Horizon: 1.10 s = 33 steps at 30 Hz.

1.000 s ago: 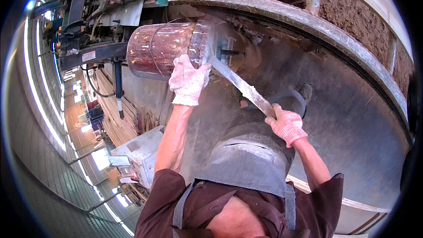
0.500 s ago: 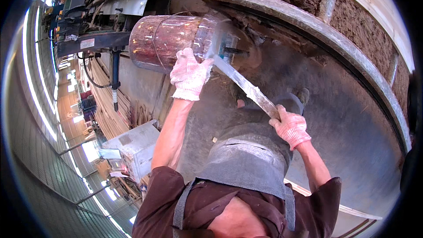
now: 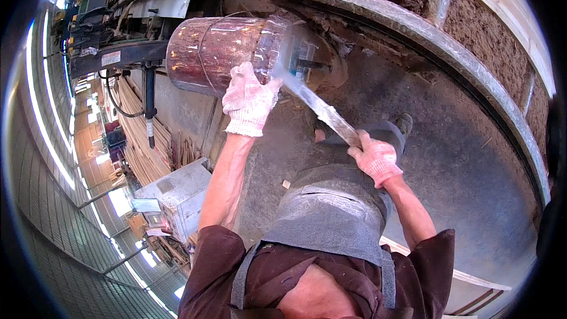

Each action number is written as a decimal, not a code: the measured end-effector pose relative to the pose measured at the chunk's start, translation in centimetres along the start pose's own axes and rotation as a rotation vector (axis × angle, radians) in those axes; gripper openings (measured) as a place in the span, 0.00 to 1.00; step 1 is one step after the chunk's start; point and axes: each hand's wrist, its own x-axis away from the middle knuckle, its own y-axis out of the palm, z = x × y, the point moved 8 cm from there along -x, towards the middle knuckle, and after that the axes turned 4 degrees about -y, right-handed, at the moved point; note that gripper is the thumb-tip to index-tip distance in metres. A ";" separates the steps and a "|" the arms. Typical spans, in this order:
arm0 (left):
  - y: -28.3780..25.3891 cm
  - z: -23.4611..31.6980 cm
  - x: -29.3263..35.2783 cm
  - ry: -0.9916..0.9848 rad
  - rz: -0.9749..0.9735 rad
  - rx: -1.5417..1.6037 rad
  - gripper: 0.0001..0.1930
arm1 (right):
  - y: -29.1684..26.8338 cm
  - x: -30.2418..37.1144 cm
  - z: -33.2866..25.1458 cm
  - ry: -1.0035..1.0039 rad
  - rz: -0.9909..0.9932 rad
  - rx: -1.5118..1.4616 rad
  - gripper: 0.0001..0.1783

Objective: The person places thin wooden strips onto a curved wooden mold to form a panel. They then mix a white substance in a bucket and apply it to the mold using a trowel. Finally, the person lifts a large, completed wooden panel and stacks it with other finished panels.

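A reddish-brown, paint-spattered bucket [image 3: 224, 44] lies tipped, its open end facing right and a wire handle across its side. My left hand [image 3: 251, 91], in a pale knitted glove, is curled against the bucket near its mouth, with the fingertips partly hidden. My right hand [image 3: 376, 156], gloved alike, grips the lower end of a long flat stick [image 3: 323, 111] crusted with pale residue. The stick slants up to the left, its far end at the bucket's mouth beside my left thumb. That far end is blurred.
A curved metal rim [image 3: 407, 20] with brown, crusted material beyond it arcs across the top and right. Machine parts with a dark beam [image 3: 118, 58] stand at left. Farther off are a grey cabinet [image 3: 177, 192] and stacked wood strips [image 3: 133, 103]. Concrete floor [image 3: 455, 136] lies below.
Both hands, the bucket and the stick have shifted slightly left in the picture. The stick's far end stays at the bucket's mouth, and both grips look the same.
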 end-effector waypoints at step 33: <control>4.1 -19.6 -17.5 0.027 -0.165 0.542 0.42 | 5.5 11.1 -9.0 0.568 0.151 0.186 0.26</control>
